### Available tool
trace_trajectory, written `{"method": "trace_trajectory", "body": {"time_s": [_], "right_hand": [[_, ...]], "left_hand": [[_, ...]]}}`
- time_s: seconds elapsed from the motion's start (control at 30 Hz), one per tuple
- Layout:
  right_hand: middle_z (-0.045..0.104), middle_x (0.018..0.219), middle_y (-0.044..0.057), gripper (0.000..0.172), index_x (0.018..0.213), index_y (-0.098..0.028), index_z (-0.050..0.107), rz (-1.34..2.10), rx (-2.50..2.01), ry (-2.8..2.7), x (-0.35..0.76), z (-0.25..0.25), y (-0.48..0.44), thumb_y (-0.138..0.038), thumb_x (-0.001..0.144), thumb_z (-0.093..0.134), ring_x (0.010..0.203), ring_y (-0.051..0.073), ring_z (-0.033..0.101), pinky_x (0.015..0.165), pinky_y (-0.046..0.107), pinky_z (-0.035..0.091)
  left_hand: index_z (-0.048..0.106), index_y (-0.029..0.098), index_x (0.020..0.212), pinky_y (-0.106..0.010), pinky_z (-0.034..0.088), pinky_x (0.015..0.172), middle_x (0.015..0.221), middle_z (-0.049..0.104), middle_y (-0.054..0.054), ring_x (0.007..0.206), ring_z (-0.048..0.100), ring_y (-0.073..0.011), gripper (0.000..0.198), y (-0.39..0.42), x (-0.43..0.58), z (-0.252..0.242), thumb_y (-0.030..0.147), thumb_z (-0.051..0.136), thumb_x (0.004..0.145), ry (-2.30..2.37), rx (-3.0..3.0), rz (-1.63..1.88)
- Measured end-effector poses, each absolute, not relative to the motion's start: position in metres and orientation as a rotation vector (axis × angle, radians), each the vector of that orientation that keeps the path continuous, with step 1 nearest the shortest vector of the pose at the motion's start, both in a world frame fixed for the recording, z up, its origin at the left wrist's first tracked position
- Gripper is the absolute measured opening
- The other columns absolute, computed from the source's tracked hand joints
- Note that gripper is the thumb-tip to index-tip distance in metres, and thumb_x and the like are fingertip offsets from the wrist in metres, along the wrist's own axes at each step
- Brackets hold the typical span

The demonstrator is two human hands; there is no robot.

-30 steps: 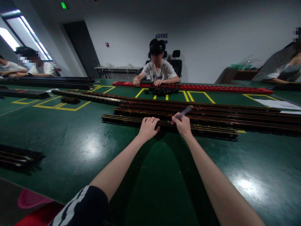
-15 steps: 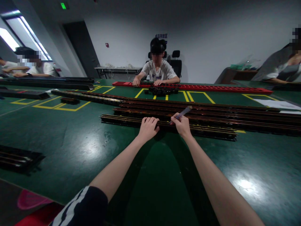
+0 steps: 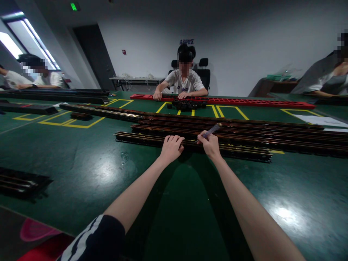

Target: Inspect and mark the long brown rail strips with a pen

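While the left hand (image 3: 172, 148) lay over the nearest dark strip (image 3: 141, 139), fingers close together, grip force not determinable, the right hand (image 3: 210, 144) pinched a pen-like tool (image 3: 213, 128), tip at that strip on the counter (image 3: 81, 156). Judged: good work called for a firm left hold and light, steady tip pressure. Counts: one tool, one nearest strip; strips behind (image 3: 299, 137) overlapped, uncountable; beyond, one red rack (image 3: 258, 102), one co-worker opposite (image 3: 187, 85).

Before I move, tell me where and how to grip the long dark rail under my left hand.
Probably near both ends at once, from your near side: the long dark rail is slender, runs crosswise before you, and other dark rails lie just behind it.
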State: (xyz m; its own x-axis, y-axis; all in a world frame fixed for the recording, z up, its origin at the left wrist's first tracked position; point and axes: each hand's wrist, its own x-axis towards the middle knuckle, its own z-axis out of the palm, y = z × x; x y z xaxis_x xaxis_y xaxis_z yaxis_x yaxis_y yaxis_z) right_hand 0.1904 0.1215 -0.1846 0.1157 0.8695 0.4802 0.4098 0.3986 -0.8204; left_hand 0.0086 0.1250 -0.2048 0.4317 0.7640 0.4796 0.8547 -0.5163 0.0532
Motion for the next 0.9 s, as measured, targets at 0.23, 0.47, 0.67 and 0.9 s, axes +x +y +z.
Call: {"method": "trace_trajectory", "body": {"time_s": [0.23, 0.47, 0.67, 0.9], "right_hand": [[0.06, 0.05, 0.0, 0.018, 0.061, -0.022, 0.054, 0.464, -1.195, -1.432, 0.1932, -0.1864, 0.1231, -0.035, 0.074, 0.053, 0.052, 0.019, 0.06, 0.064, 0.032, 0.045], [0.059, 0.049, 0.0, 0.018, 0.061, -0.022, 0.054, 0.41, -1.204, -1.386, 0.1944, -0.1871, 0.1237, -0.034, 0.074, 0.053, 0.049, 0.019, 0.059, 0.058, 0.031, 0.045], [0.059, 0.05, 0.0, 0.018, 0.062, -0.022, 0.054, 0.411, -1.21, -1.437, 0.1942, -0.1861, 0.1227, -0.035, 0.074, 0.053, 0.051, 0.019, 0.06, 0.061, 0.031, 0.046], [0.061, 0.052, 0.001, 0.02, 0.064, -0.021, 0.056, 0.441, -1.219, -1.462, 0.1971, -0.1886, 0.1255, -0.037, 0.075, 0.054, 0.051, 0.019, 0.061, 0.059, 0.03, 0.046]], "left_hand": [[0.059, 0.019, 0.118, -0.041, 0.038, 0.099, 0.115, 0.064, -0.007, 0.108, 0.056, -0.0237, 0.031, 0.1269, 0.0076, -0.2064, 0.022, 0.048, 0.089, -1.434, -2.47, -0.684], [0.059, 0.02, 0.118, -0.041, 0.038, 0.101, 0.117, 0.064, -0.007, 0.108, 0.056, -0.0231, 0.031, 0.1261, 0.0067, -0.2046, 0.024, 0.046, 0.09, -1.446, -2.492, -0.677], [0.059, 0.02, 0.118, -0.042, 0.038, 0.101, 0.117, 0.064, -0.007, 0.108, 0.056, -0.0233, 0.032, 0.1249, 0.007, -0.2023, 0.023, 0.047, 0.089, -1.47, -2.502, -0.665], [0.059, 0.02, 0.118, -0.042, 0.038, 0.1, 0.116, 0.064, -0.007, 0.108, 0.056, -0.0231, 0.031, 0.1251, 0.007, -0.2037, 0.023, 0.045, 0.09, -1.45, -2.493, -0.682]]}}
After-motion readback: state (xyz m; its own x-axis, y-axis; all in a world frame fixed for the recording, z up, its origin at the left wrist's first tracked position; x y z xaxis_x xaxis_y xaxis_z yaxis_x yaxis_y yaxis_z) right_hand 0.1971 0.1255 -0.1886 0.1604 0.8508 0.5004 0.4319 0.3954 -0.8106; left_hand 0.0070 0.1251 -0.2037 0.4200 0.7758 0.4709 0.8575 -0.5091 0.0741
